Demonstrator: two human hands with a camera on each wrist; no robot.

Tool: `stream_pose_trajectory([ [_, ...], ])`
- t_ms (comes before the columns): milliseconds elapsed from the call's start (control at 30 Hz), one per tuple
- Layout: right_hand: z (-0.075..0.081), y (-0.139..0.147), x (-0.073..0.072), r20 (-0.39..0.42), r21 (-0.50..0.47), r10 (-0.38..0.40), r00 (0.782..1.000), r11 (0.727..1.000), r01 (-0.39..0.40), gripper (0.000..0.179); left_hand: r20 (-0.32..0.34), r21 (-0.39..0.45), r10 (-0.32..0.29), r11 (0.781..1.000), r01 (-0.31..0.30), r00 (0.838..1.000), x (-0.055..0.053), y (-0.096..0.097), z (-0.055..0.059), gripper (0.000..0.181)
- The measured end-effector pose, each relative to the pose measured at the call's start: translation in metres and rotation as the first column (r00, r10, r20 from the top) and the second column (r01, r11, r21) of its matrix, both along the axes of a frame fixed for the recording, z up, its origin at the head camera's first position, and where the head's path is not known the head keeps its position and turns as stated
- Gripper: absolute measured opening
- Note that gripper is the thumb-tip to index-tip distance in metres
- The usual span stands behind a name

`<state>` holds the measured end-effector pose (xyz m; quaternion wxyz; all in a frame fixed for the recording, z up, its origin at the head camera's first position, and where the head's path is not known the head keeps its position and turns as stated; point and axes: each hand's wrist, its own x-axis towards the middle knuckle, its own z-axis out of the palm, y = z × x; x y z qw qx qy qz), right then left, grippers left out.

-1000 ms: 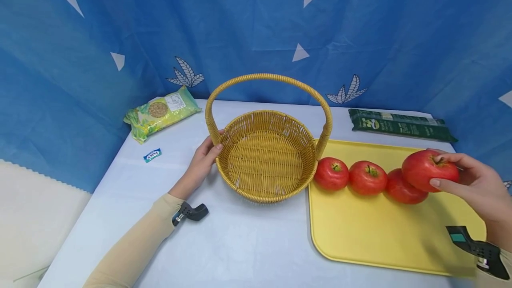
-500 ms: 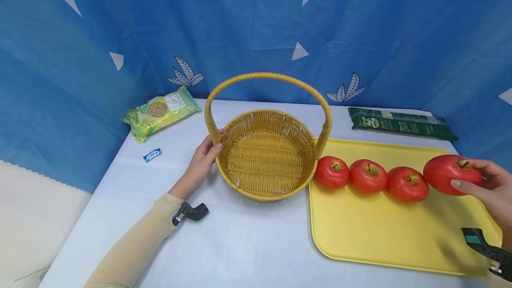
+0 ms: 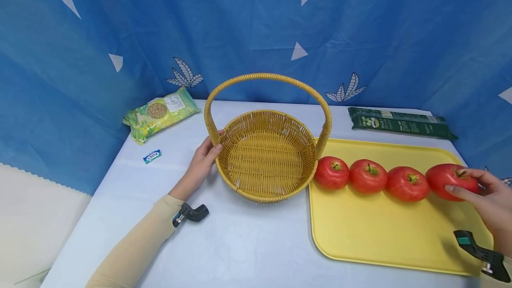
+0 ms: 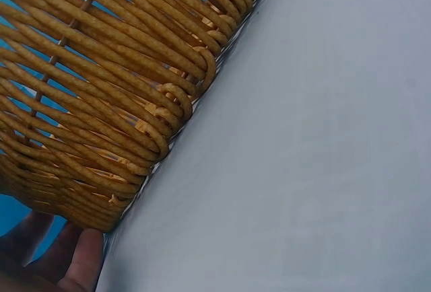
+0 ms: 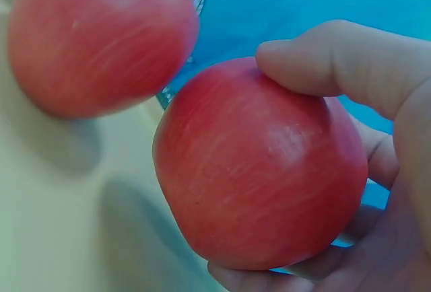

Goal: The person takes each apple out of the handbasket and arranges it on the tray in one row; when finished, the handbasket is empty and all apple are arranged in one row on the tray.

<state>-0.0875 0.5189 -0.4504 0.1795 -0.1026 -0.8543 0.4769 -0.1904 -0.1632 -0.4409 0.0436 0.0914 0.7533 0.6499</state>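
In the head view my left hand (image 3: 201, 161) grips the left rim of a round wicker basket (image 3: 262, 197), thumb over the rim near the foot of its tall handle. The left wrist view shows fingertips (image 4: 84, 255) against the woven side. Nothing lies in the basket. My right hand (image 3: 492, 197) holds a red apple (image 3: 442, 182) between thumb and fingers, close over the right end of a yellow tray (image 3: 384, 239). Beside it, three more apples form a row: one near the held apple (image 3: 407, 184), a middle one (image 3: 367, 177), and one by the basket (image 3: 331, 173).
A green and yellow food packet (image 3: 160, 112) lies at the back left, with a small blue-and-white wrapper (image 3: 152, 156) in front of it. Behind the tray is a long dark green packet (image 3: 400, 122). A blue curtain (image 3: 248, 26) hangs along the table's back edge.
My right hand has moved the apple rightward off the third apple, then lowered it to the row's right end. The left hand and basket have stayed in place.
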Motion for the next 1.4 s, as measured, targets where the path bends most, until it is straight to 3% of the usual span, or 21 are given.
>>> stream_pose_trajectory([
  [100,0.011,-0.017,0.006,0.053,0.006,-0.027,0.998,1.0,0.027,0.046,-0.011,-0.007,-0.001,1.0,0.001,1.0,-0.001,0.001,-0.001,0.05],
  [367,0.031,-0.046,0.016,0.215,0.162,-0.095,0.972,0.985,0.06,0.039,-0.018,-0.023,-0.002,1.0,0.002,1.0,0.0,0.002,0.0,0.051],
  [933,0.021,-0.038,0.014,0.178,0.112,-0.098,0.979,0.991,0.079,0.047,-0.021,-0.016,0.004,1.0,-0.004,1.0,0.001,0.001,0.0,0.051],
  [1200,0.026,-0.042,0.016,0.154,0.134,-0.005,0.988,0.991,-0.016,0.068,-0.016,-0.008,0.003,1.0,-0.003,1.0,0.0,0.0,0.0,0.05],
  [1400,0.029,-0.044,0.017,0.181,0.143,0.011,0.983,0.989,-0.037,0.069,-0.016,-0.016,0.001,1.0,-0.001,1.0,0.001,0.0,-0.001,0.05],
])
